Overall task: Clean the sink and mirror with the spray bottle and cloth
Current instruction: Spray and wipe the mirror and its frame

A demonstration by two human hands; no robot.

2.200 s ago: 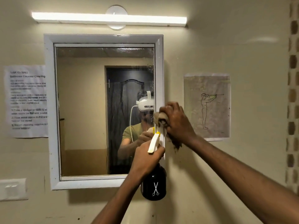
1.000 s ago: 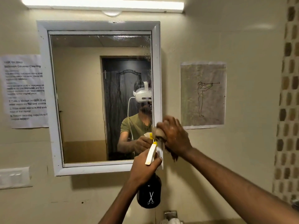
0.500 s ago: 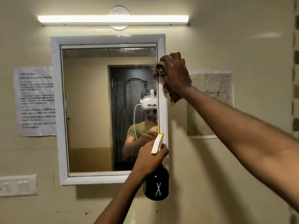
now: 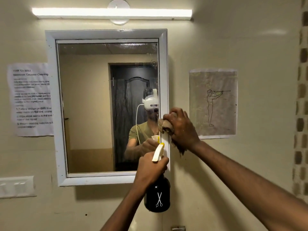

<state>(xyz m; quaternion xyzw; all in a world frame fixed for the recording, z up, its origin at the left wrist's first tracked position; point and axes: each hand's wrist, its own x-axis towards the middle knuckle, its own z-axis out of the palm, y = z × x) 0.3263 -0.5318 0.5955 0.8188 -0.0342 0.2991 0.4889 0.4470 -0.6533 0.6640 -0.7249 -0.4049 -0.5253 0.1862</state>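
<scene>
1. The fingers (image 4: 173,116) of the right hand (image 4: 182,129) are curled tight around a bunched brown cloth (image 4: 165,125), pressing it against the right side of the white frame (image 4: 164,72) of the mirror (image 4: 93,105), a little below mid-height. A ragged end of the cloth hangs out under the heel of the hand.
2. The left hand (image 4: 150,169) is wrapped closed around the neck of the spray bottle (image 4: 157,195), held upright in front of the frame's lower right corner. Its cream trigger head with a yellow tip rises above the knuckles, nozzle aimed at the glass; the black body with a white scissors mark hangs below the hand, in front of the wall under the mirror.
3. The two hands are near each other, the right one higher and just to the right of the nozzle.
4. The glass shows wet streaks and droplets along its right edge and top, and it reflects a person in an olive shirt wearing a white headset, with a dark door behind.
5. A tube light (image 4: 111,13) glows above the mirror. A printed sheet (image 4: 31,99) is stuck to the wall left of the frame, and a drawing of a standing figure (image 4: 213,104) to the right. A white switch plate (image 4: 16,186) sits lower left.
6. The sink is out of view; only a bit of metal fitting (image 4: 178,228) shows at the bottom edge.
</scene>
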